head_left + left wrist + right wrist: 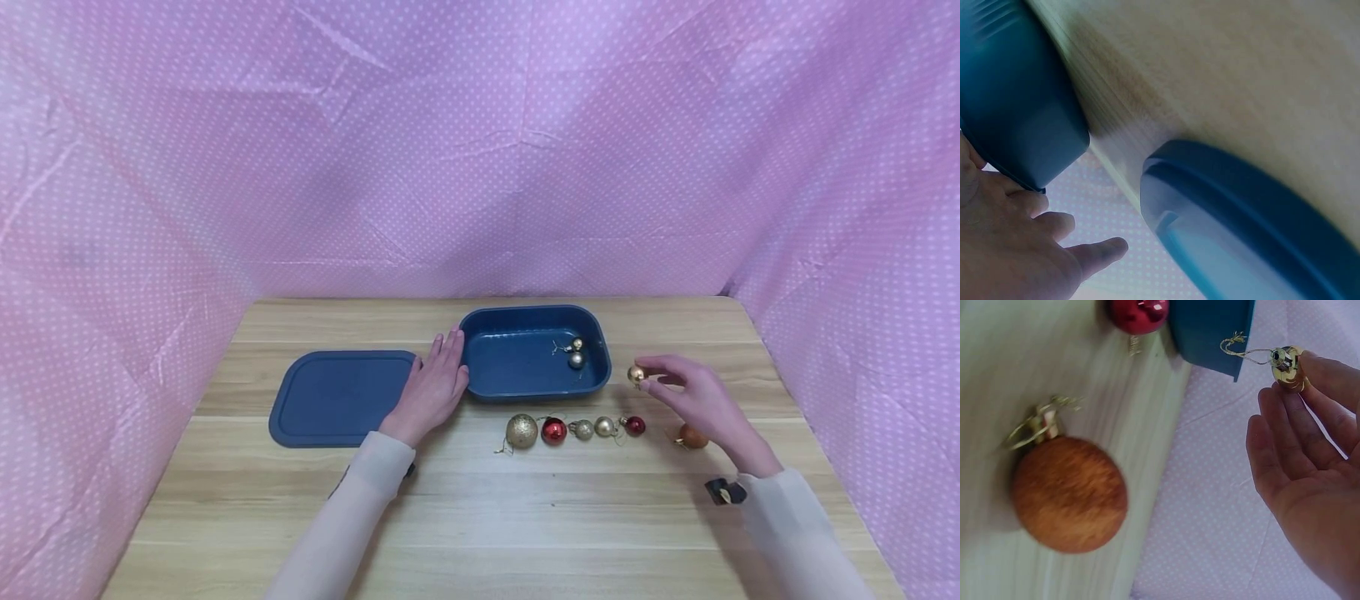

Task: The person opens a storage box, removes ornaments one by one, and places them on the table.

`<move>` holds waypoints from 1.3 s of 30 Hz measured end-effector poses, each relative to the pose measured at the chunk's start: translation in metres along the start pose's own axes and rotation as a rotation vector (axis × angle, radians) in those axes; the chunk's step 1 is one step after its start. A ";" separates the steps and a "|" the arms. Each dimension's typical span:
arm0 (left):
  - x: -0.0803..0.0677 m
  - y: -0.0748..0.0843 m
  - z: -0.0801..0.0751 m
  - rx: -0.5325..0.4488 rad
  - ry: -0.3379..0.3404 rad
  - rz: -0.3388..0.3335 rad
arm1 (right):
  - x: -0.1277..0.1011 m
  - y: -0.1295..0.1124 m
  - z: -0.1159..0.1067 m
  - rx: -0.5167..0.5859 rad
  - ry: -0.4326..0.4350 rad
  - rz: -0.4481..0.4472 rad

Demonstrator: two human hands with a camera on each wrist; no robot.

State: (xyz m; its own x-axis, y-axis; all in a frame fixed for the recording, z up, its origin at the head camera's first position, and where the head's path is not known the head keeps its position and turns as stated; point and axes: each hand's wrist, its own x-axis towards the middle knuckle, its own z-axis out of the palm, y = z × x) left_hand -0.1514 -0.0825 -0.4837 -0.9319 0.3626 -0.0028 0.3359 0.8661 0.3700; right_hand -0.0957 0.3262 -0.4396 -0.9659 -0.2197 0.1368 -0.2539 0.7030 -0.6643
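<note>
My right hand pinches a small shiny gold bauble between thumb and fingertips, just right of the blue box. A thin gold loop hangs from the bauble's cap. With fingers stretched out, my left hand rests against the box's left end. Inside the box, two small gold baubles lie toward the right. In front of it runs a row: a large glittery gold bauble, a red bauble, two small pale gold baubles and a dark red bauble.
A flat blue lid lies on the wooden table left of the box, partly behind my left hand. Beneath my right wrist sits an orange-brown bauble with a gold cap. Pink dotted cloth hangs around the table's back and sides.
</note>
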 end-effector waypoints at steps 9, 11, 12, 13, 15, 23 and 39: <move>0.000 0.000 0.000 -0.009 0.002 -0.005 | -0.006 0.010 -0.001 -0.020 -0.032 0.018; 0.000 0.000 0.001 -0.009 0.003 -0.006 | -0.007 0.013 -0.001 -0.019 -0.034 0.022; 0.000 0.000 0.001 -0.007 0.003 -0.007 | -0.007 0.014 -0.001 -0.021 -0.034 0.024; 0.000 0.000 0.001 -0.008 0.002 -0.008 | -0.008 0.016 -0.001 -0.023 -0.036 0.027; 0.000 -0.001 0.001 -0.011 0.000 -0.008 | -0.009 0.020 -0.001 -0.038 -0.032 0.026; 0.000 0.000 0.000 -0.016 0.000 -0.004 | -0.011 0.032 -0.002 -0.072 -0.035 0.027; 0.000 0.000 -0.001 -0.012 -0.014 -0.011 | -0.014 0.049 -0.002 -0.081 -0.103 0.037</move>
State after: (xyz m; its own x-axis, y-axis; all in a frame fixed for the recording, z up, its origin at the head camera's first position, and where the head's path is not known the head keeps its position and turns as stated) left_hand -0.1517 -0.0826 -0.4831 -0.9334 0.3582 -0.0198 0.3241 0.8657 0.3815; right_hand -0.0950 0.3651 -0.4723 -0.9656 -0.2576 0.0345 -0.2253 0.7636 -0.6051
